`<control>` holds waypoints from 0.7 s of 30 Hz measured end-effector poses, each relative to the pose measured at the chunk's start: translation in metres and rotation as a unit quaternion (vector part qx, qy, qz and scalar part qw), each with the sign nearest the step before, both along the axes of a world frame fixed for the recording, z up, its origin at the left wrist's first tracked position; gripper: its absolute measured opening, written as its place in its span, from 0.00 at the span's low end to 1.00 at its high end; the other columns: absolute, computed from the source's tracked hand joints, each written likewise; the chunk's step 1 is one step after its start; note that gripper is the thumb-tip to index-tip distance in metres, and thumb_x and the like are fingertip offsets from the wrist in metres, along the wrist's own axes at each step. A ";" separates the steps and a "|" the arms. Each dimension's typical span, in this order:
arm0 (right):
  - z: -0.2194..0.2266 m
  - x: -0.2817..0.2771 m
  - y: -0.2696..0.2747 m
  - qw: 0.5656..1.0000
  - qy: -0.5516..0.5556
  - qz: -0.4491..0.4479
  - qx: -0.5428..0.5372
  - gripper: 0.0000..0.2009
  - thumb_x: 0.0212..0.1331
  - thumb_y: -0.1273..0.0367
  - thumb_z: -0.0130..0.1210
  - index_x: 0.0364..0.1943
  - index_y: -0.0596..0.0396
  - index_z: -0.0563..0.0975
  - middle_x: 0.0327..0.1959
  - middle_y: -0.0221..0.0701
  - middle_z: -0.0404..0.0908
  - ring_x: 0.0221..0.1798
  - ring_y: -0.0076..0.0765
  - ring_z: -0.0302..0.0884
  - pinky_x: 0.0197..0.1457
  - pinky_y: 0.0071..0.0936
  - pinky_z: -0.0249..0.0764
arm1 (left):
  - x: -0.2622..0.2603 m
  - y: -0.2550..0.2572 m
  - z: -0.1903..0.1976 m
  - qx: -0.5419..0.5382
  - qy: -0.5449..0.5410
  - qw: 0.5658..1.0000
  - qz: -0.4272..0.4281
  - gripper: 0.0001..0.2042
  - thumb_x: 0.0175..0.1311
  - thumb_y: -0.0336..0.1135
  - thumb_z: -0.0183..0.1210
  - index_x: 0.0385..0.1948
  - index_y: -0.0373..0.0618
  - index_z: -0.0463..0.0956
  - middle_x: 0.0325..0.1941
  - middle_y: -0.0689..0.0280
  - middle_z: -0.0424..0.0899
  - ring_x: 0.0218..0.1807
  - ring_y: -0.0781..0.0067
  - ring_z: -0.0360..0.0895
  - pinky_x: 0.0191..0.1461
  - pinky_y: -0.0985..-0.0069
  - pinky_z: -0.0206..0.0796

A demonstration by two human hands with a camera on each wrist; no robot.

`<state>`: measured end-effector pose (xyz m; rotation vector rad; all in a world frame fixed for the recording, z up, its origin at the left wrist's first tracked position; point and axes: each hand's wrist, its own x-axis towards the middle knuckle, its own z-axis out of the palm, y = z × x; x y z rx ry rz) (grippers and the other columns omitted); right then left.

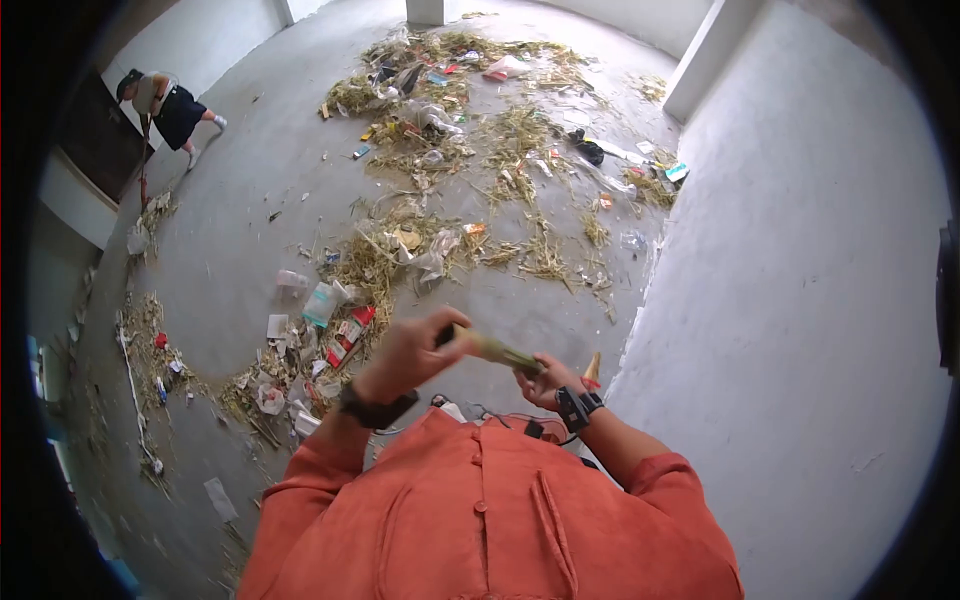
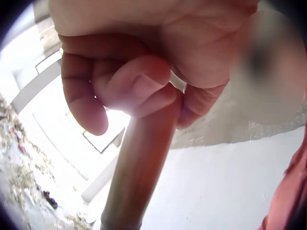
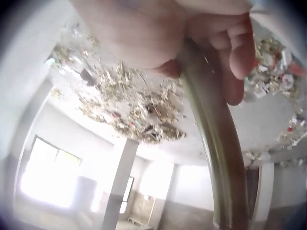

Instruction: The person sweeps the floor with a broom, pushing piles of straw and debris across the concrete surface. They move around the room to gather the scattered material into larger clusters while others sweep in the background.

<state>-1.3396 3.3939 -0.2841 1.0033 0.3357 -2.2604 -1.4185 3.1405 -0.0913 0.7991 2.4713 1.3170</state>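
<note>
A short greenish-brown piece of bamboo point(image 1: 500, 352) spans the gap between my two hands, in front of my orange shirt. My left hand point(image 1: 415, 355) grips its left end from above. In the left wrist view, curled fingers and thumb close round the top of the bamboo point(image 2: 141, 167), and a node ring shows lower down. At the other end my right hand point(image 1: 545, 382) holds the bamboo between thumb and fingers. The right wrist view shows the bamboo point(image 3: 218, 143) running out from that hand point(image 3: 144, 38), smooth and slightly curved.
Straw and litter point(image 1: 430, 130) lie in heaps over the grey floor point(image 1: 250, 200), with red and white packaging point(image 1: 350, 335) left of my hands. A pale wall point(image 1: 800, 250) rises close on the right. Another person point(image 1: 165, 105) stands at the upper left with a long-handled tool.
</note>
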 end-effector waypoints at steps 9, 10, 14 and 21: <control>-0.091 0.031 0.020 0.988 -0.089 0.017 0.121 0.16 0.60 0.59 0.41 0.36 0.59 0.71 0.27 0.33 0.76 0.28 0.33 0.75 0.27 0.26 0.72 | 0.025 -0.005 -0.038 -0.036 -0.040 0.996 -0.074 0.16 0.56 0.44 0.57 0.41 0.47 0.66 0.23 0.58 0.77 0.27 0.56 0.77 0.28 0.68 0.66; -0.100 0.026 0.017 0.983 -0.095 0.056 0.144 0.16 0.60 0.59 0.40 0.35 0.60 0.71 0.26 0.34 0.76 0.28 0.34 0.76 0.26 0.27 0.72 | 0.024 -0.013 -0.039 -0.049 -0.044 0.996 -0.067 0.16 0.57 0.45 0.56 0.42 0.48 0.66 0.24 0.58 0.77 0.28 0.56 0.77 0.30 0.68 0.66; -0.138 0.008 0.003 0.972 -0.017 0.208 0.109 0.16 0.60 0.60 0.41 0.34 0.61 0.70 0.25 0.35 0.76 0.29 0.36 0.76 0.30 0.28 0.74 | 0.030 -0.048 -0.039 -0.090 -0.042 0.995 -0.006 0.16 0.55 0.46 0.58 0.39 0.47 0.72 0.22 0.59 0.76 0.25 0.60 0.76 0.28 0.70 0.65; -0.081 -0.094 -0.068 0.947 0.004 0.319 -0.042 0.14 0.57 0.58 0.48 0.36 0.55 0.70 0.27 0.30 0.75 0.30 0.35 0.75 0.30 0.27 0.73 | 0.033 -0.098 0.012 -0.001 0.099 0.982 0.163 0.10 0.48 0.37 0.64 0.30 0.46 0.76 0.12 0.66 0.70 0.14 0.73 0.69 0.18 0.77 0.57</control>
